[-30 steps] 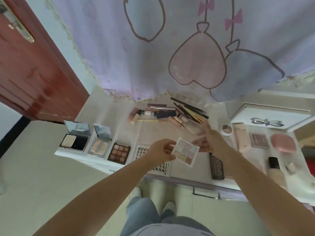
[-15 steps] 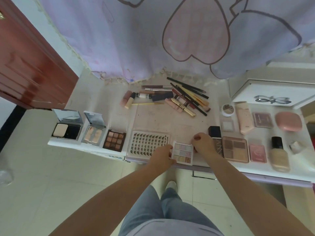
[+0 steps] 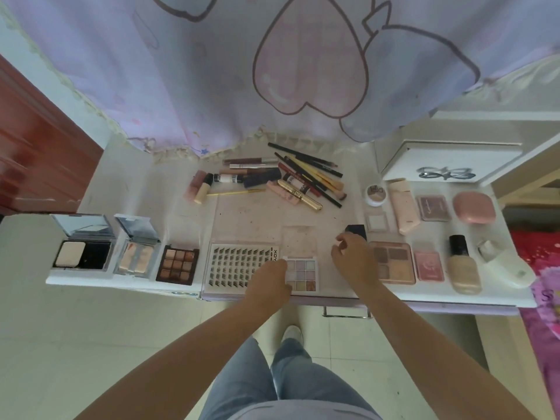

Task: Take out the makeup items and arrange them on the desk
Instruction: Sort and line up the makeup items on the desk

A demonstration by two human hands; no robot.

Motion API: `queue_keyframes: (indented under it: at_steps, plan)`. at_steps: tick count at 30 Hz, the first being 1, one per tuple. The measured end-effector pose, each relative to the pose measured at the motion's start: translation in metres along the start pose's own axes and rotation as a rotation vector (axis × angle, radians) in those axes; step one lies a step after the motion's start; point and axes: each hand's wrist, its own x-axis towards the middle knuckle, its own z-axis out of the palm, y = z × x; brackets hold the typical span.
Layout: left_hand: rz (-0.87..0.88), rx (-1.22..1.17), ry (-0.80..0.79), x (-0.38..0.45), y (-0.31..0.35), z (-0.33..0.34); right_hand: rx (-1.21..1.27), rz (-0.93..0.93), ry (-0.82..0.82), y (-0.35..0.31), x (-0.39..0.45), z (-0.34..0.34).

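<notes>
Left hand (image 3: 268, 278) rests on the pastel palette's (image 3: 301, 273) left edge — whether it grips is unclear; the palette lies open at the desk's (image 3: 251, 216) front edge. Right hand (image 3: 353, 256) hovers beside it, fingers loosely curled, empty.

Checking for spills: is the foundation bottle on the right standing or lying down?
Lying down: the foundation bottle rests flat on the desk, black cap on.

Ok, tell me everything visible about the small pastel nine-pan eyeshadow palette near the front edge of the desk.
The pastel palette is a small square white case with a three-by-three grid of pale pink, lilac, white and gold pans. Its clear lid is open, lying back toward the wall. It lies flat near the desk's front edge, right beside the lash tray. The left hand rests on its left side; the right hand hovers just right, apart from it.
</notes>
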Motion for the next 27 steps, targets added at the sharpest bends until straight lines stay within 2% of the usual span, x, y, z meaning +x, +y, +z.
queue_keyframes:
  at_steps: [2, 3, 6, 11, 14, 16, 21, 24, 27]
  plan:
    - [0.011, 0.010, 0.012, 0.000, -0.003, -0.003, -0.159, -0.080, 0.142, 0.016, -0.005, -0.009]
    - [0.012, 0.014, 0.018, 0.001, -0.004, -0.004, -0.230, -0.072, 0.143, 0.022, -0.006, -0.013]
    - [0.013, 0.021, 0.006, 0.002, -0.003, -0.009, -0.394, 0.038, -0.022, 0.029, -0.004, -0.017]
    - [-0.015, -0.164, 0.091, 0.007, -0.001, -0.036, -0.354, 0.020, -0.063, 0.019, 0.007, -0.017]
    - [-0.009, -0.247, 0.112, 0.011, -0.005, -0.056, -0.153, 0.041, -0.086, 0.015, 0.006, -0.024]
    - [0.043, -0.256, 0.083, 0.012, -0.003, -0.067, 0.019, -0.027, -0.005, 0.008, 0.000, -0.033]
    - [0.275, -0.286, -0.023, 0.007, 0.025, -0.099, 0.655, -0.128, 0.125, -0.028, -0.019, -0.087]
    - [0.381, -0.363, -0.050, 0.000, 0.043, -0.117, 0.937, -0.109, 0.180, -0.043, -0.026, -0.113]
    - [0.493, -0.388, -0.082, -0.008, 0.052, -0.125, 1.219, -0.024, 0.148, -0.060, -0.033, -0.127]
